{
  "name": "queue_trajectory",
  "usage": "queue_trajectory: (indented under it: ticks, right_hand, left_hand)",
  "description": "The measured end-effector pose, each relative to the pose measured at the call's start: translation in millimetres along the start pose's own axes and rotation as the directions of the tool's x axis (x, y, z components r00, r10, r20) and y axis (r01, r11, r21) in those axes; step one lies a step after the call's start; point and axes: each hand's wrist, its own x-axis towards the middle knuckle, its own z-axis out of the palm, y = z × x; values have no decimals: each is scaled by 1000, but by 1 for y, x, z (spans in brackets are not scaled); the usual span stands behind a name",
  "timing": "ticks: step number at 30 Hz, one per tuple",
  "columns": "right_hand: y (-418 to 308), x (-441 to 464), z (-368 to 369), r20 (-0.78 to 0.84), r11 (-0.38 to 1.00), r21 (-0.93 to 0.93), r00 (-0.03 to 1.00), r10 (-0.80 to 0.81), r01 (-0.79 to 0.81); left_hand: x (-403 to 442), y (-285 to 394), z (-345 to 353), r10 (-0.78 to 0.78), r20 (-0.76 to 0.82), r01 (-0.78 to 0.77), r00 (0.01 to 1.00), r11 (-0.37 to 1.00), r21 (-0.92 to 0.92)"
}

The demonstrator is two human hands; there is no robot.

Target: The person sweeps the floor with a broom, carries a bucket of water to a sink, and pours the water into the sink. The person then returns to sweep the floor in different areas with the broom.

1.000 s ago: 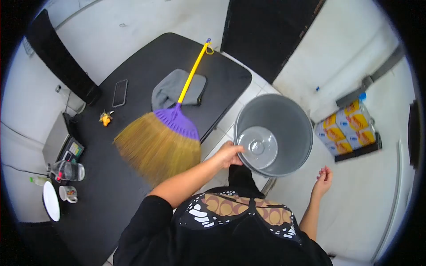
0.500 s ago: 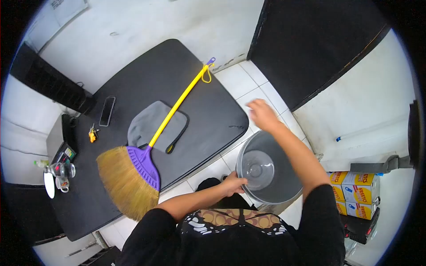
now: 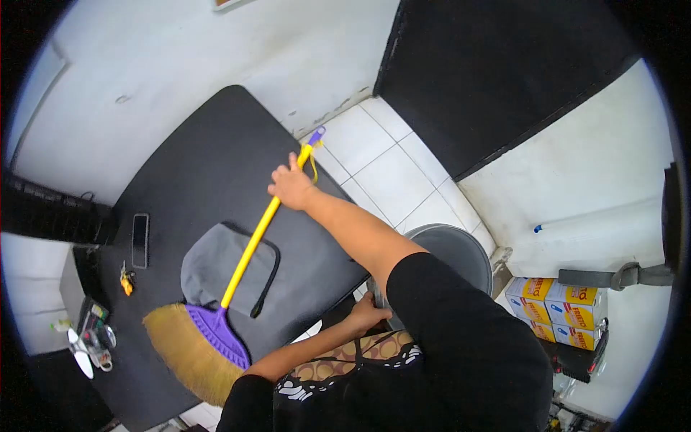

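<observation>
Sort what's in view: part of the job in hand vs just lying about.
Likely in the job:
broom, at the right hand
grey bucket, held by the left hand

Apparently just lying about:
grey fabric item, partly under the broom
phone
small orange item
yellow-and-white boxes

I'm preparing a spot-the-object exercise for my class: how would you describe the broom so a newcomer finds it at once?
Find the large black table, then the soft grey item on it. The broom slants across that item. Its long yellow handle, purple collar and straw-coloured bristles set it apart from the grey item and the dark phone.
</observation>
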Motion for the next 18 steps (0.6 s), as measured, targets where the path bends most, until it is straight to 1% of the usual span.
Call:
queue_trajectory:
  ticks: [2,4,6,9,10,12,13,15,16,18]
  right_hand:
    - [12,-1,3,21,978,59,979,-203,202]
    - [18,-13,-3,12,929,284,968,-250,236]
    - [24,-36,-33,-56,926,286,969,-242,248]
    - [52,-72,-75,-94,919,341,980,-175,197]
    - [67,-86,-91,-111,922,352,985,-130,161]
    - [100,-120,-119,-141,922,377,989,-42,93]
    - [117,-139,-128,-138,919,392,990,11,45]
    - [153,-182,-147,-103,914,394,984,148,-96]
    - [173,-208,-153,-124,901,403,966,229,-162]
    - [211,-264,-162,-159,865,416,913,375,-282]
  left_hand:
    - [7,14,-1,-21,7,21,1000,1000,-11]
    - [-14,71,7,-168,-4,168,986,983,-71]
    - [0,75,9,-164,18,165,986,985,-52]
    - [16,95,22,-187,15,187,982,982,8]
    - [22,105,27,-195,5,195,981,980,35]
    - [36,119,32,-139,54,139,989,990,9]
    - [43,125,36,-114,80,115,990,993,-5]
    - [66,137,39,-152,81,157,985,986,-60]
    - [75,146,45,-173,81,180,981,980,-88]
    - [94,162,58,-166,50,171,985,979,-113]
